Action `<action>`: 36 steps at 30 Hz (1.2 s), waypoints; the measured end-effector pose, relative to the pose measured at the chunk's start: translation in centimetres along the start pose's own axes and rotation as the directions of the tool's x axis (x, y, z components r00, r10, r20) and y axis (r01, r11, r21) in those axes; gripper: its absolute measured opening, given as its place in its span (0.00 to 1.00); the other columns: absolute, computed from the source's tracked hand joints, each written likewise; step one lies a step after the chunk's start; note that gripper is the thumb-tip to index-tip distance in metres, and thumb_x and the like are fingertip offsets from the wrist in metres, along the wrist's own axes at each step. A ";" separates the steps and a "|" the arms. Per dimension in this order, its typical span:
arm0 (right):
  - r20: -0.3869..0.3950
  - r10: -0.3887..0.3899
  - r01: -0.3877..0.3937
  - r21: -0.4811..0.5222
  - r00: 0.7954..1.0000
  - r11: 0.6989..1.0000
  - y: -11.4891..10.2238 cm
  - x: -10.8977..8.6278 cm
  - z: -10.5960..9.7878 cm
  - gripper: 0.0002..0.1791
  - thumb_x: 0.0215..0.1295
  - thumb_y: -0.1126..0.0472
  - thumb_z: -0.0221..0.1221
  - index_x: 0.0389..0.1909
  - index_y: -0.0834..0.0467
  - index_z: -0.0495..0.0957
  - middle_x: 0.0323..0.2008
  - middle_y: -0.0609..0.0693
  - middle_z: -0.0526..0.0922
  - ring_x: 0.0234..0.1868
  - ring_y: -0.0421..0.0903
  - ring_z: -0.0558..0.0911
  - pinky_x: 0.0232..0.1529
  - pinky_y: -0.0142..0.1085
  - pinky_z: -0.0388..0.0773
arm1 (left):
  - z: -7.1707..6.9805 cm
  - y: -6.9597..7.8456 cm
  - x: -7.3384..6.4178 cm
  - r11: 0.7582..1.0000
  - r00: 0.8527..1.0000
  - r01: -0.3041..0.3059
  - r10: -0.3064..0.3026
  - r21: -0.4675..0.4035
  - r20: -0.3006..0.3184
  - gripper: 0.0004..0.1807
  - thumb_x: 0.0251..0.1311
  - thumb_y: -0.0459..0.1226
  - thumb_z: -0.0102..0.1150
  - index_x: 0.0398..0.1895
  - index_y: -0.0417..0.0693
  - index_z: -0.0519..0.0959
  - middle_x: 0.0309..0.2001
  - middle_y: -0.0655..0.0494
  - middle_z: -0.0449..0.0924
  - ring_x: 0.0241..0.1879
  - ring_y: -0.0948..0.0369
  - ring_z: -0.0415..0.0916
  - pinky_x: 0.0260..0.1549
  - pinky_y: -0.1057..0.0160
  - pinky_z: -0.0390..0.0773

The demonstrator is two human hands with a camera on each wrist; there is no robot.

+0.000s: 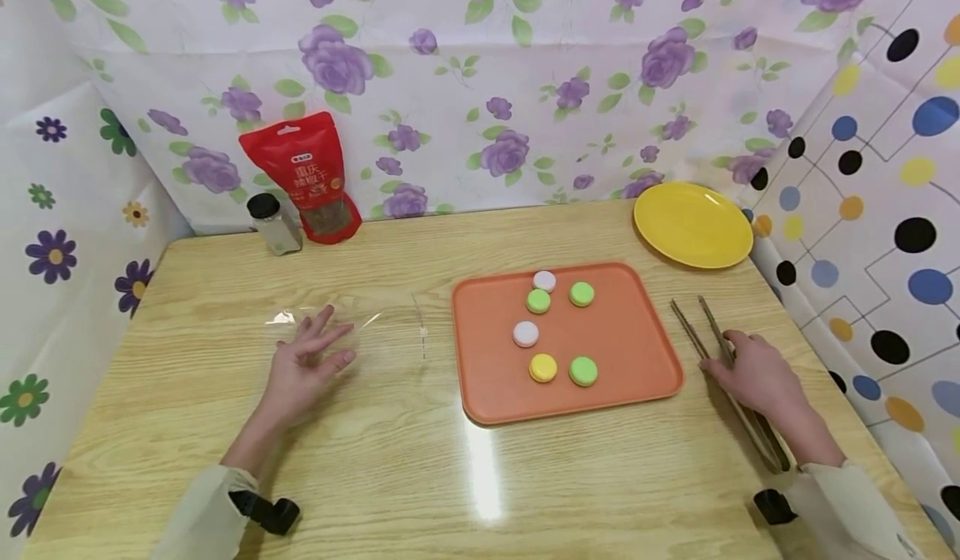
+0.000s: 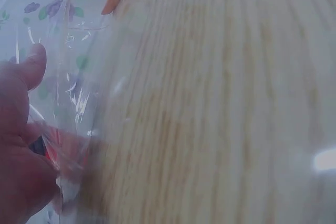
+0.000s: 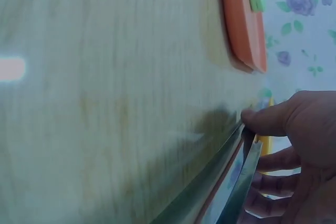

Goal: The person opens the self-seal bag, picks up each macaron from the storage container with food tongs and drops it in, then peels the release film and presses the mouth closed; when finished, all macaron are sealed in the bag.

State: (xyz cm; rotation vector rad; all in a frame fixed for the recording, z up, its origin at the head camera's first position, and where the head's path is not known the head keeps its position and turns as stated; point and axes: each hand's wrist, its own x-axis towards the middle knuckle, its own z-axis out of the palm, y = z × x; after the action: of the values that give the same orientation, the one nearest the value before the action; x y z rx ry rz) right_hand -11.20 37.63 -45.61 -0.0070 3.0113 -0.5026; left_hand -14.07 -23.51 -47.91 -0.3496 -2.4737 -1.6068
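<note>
My left hand (image 1: 303, 368) is at a see-through glossy plastic thing (image 1: 386, 322) on the table, with its fingers loosely bent and the thumb apart from them. In the left wrist view, a finger shows through the clear plastic (image 2: 79, 98); whether it is a bag or a box I cannot tell. On the right, my right hand (image 1: 761, 377) holds metal tongs (image 1: 738, 402) midway along, thumb on one arm and fingers at the other side. The tongs' tips point away from me and stand apart, with nothing between them.
An orange tray (image 1: 630, 377) in the middle carries several macarons: green, pale lilac and one yellow (image 1: 543, 367). A yellow plate (image 1: 693, 225) lies at the back right. At the back left stand a red pouch (image 1: 307, 177) and a black-capped jar (image 1: 276, 225). Patterned cloth walls border the table.
</note>
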 end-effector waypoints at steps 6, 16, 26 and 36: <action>-0.053 -0.091 0.092 0.013 0.994 0.996 -0.5 -0.4 -0.1 0.33 0.61 0.62 0.64 0.59 0.80 0.65 0.38 0.75 0.74 0.37 0.68 0.76 0.35 0.61 0.74 | -0.1 0.2 0.2 1.000 0.999 0.017 -0.017 0.009 0.030 0.20 0.57 0.25 0.69 0.53 0.30 0.80 0.72 0.35 0.60 0.72 0.28 0.41 0.57 0.25 0.18; -0.192 -0.380 0.378 -0.050 0.905 0.925 -3.1 -1.8 -0.4 0.30 0.46 0.71 0.68 0.54 0.69 0.74 0.29 0.56 0.77 0.26 0.50 0.73 0.23 0.45 0.70 | -0.5 0.1 -0.1 0.999 1.000 0.013 -0.014 0.029 0.022 0.21 0.56 0.24 0.69 0.53 0.29 0.80 0.71 0.35 0.60 0.71 0.27 0.42 0.58 0.25 0.18; -0.116 -0.506 0.494 -0.116 0.855 0.862 -4.8 -2.8 -0.3 0.34 0.47 0.72 0.71 0.59 0.64 0.73 0.36 0.55 0.78 0.33 0.54 0.75 0.33 0.53 0.72 | -0.4 -0.4 0.0 0.999 0.999 0.015 -0.016 0.039 0.033 0.21 0.56 0.24 0.69 0.55 0.29 0.80 0.72 0.34 0.59 0.71 0.27 0.40 0.57 0.24 0.19; 0.031 -0.503 0.502 -0.160 0.863 0.850 -5.7 -3.3 0.2 0.36 0.54 0.71 0.71 0.64 0.51 0.72 0.43 0.54 0.76 0.39 0.59 0.73 0.25 0.48 0.68 | 0.0 -0.6 0.2 0.999 0.999 0.013 -0.015 0.042 0.047 0.21 0.56 0.23 0.68 0.55 0.29 0.80 0.72 0.33 0.59 0.71 0.27 0.39 0.57 0.24 0.18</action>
State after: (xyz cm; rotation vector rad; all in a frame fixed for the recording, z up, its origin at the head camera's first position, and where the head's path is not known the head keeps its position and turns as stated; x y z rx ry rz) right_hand -7.94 32.29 -43.65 -0.8273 3.0309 -0.2815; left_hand -14.43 -23.76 -48.38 -0.3702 -2.5458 -1.5679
